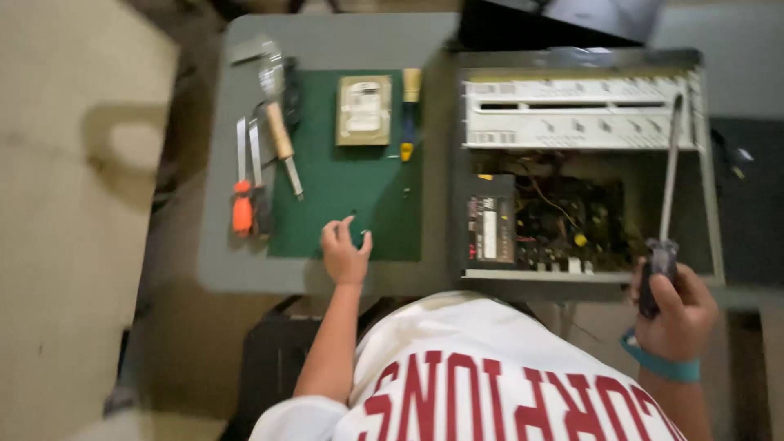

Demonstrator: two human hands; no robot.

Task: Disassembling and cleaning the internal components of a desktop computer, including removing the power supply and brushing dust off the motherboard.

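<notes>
The right hand [678,314] is closed in a fist round the dark handle of a long screwdriver [665,212]. Its thin shaft runs up and away from the hand, along the right side of the open computer case [584,163], with the tip near the case's upper right corner. A teal band [657,362] circles the right wrist.

The left hand [345,253] is loosely open, fingers spread and curled downward, resting at the near edge of the green mat [347,188]. It grips nothing that can be made out; whether a small part lies under the fingertips is too blurred to tell.

The mat lies on the grey counter [216,245], left of the case. On the mat's far end sits a hard drive [364,110], flat, label up. Just right of the drive lies a small tool with a pale handle and a yellow-and-blue tip [408,114]. On the mat's left edge a wooden-handled tool [279,131] lies aslant, its metal end pointing toward the near side. Left of the mat, on bare counter, lies an orange-handled screwdriver [242,200] with a darker one just beside it.

Inside the case, a pale metal drive cage [572,114] fills the far half; below it a dark board with tangled wires [563,220] shows. The person wears a white shirt [490,367] with red lettering.
</notes>
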